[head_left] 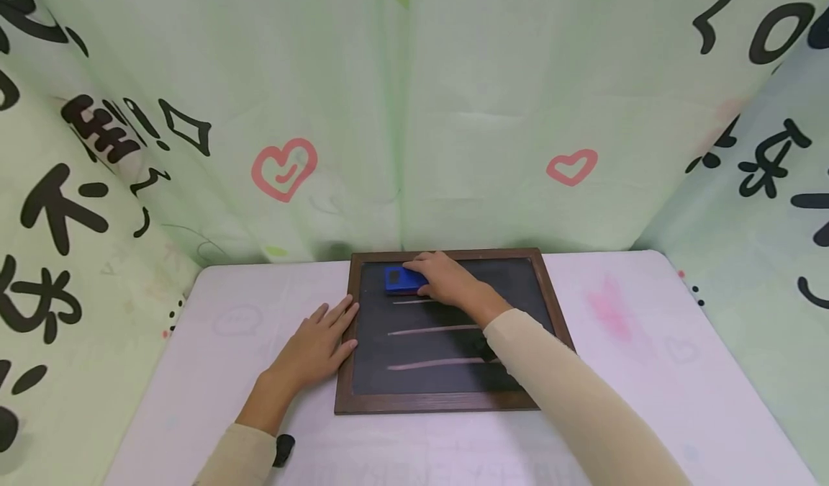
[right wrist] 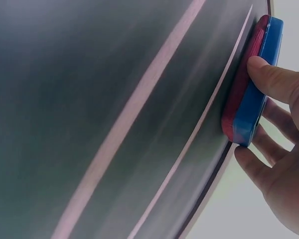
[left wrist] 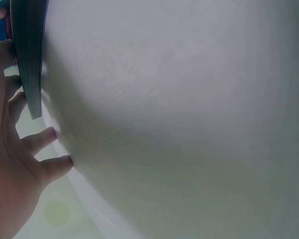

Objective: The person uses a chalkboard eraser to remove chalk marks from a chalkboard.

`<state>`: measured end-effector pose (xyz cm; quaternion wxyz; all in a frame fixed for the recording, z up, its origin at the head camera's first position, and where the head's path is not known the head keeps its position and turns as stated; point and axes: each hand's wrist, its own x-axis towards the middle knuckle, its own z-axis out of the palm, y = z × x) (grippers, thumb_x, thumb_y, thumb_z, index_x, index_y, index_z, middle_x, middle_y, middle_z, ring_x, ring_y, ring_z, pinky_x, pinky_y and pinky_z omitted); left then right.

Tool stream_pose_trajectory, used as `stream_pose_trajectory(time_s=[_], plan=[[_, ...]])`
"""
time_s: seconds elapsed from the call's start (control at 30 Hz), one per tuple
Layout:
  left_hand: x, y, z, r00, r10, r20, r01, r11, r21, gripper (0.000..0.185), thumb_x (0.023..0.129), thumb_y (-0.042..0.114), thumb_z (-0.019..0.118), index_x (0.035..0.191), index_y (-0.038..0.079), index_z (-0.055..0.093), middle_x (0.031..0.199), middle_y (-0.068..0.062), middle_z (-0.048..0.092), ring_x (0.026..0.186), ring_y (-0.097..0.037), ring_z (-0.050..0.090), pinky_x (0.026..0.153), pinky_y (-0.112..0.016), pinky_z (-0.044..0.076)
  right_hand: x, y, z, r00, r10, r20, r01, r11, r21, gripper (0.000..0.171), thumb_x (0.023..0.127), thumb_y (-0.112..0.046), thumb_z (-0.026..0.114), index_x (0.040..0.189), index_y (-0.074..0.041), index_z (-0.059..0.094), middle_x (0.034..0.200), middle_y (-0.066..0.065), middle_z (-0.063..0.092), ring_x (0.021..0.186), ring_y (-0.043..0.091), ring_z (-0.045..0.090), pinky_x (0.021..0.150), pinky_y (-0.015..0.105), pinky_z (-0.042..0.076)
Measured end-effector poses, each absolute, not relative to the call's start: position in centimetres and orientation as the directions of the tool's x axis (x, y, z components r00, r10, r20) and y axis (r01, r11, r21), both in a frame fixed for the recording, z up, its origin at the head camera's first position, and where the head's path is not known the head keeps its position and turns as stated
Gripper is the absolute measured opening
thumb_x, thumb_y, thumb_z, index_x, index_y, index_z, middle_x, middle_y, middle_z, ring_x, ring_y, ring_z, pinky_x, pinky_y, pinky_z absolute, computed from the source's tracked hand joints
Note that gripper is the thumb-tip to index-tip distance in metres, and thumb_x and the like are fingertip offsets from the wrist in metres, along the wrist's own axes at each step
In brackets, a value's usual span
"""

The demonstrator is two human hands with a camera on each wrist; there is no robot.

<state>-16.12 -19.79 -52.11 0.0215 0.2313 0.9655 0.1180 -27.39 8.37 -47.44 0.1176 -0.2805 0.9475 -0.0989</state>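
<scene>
"Three pale pink strokes (head_left: 430, 330) run across the matte black board (head_left: 421, 382). How does that board lie?"

"Flat on the white tabletop (head_left: 654, 385), inside a rectangular brown wooden frame (head_left: 430, 404)."

"Where is the eraser?"

"The block-shaped one, blue above and red beneath (head_left: 403, 279)? In the upper left part of the board, just above the topmost stroke and near the frame's corner."

"And the right hand (head_left: 450, 281)?"

"It pinches that eraser, thumb on the near side, fingers at the far side. Its long beige sleeve (head_left: 570, 392) reaches over the board's right part; arm and hand cover the strokes' right ends in the head view."

"Is the left hand (head_left: 314, 349) gripping anything?"

"No, its fingers are slightly apart, their tips touching the frame's left side."

"What stands behind?"

"A pale green fabric curtain (head_left: 473, 111) printed with black characters and two pink heart outlines. Right of the board, the tabletop bears a blurry pink patch (head_left: 610, 309)."
</scene>
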Motion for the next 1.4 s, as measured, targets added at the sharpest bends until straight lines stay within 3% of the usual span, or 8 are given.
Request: stream_pose_trajectory(time_s=[0.53,0.8,1.4], plan=[[-16.0,-19.7,-52.0,-0.889,0.455,0.037,0.45,0.86,0.241,0.064,0.106,0.04,0.055,0.16,0.011,0.039,0.168,-0.009,0.034,0.144,-0.052,0.041,0.106,-0.073,0.042,-27.2,16.5,-47.4,-0.865,-0.487,-0.119,-0.438,0.85,-0.292,0.062,0.097,-0.012,0.073,0.154,-0.006,0.049,0.154,0.021,0.051,0.143,0.043,0.047,0.117,0.056,0.04],[-16.0,-19.7,-52.0,-0.892,0.452,0.028,0.445,0.862,0.244,0.064,0.106,0.04,0.054,0.161,0.011,0.038,0.169,-0.008,0.033,0.146,-0.052,0.04,0.107,-0.073,0.041,-26.6,20.2,-47.4,-0.892,-0.446,-0.074,-0.415,0.873,-0.256,0.06,0.096,-0.01,0.072,0.152,-0.003,0.051,0.152,0.024,0.052,0.141,0.047,0.047,0.115,0.06,0.041],[-16.3,-19.9,-52.6,-0.888,0.458,0.044,0.455,0.86,0.232,0.064,0.106,0.04,0.054,0.161,0.012,0.038,0.169,-0.008,0.033,0.145,-0.052,0.041,0.106,-0.073,0.042,-25.6,24.5,-47.4,-0.93,-0.364,-0.043,-0.338,0.897,-0.285,0.058,0.095,-0.009,0.072,0.15,0.0,0.052,0.149,0.028,0.053,0.14,0.048,0.046,0.116,0.063,0.038]])
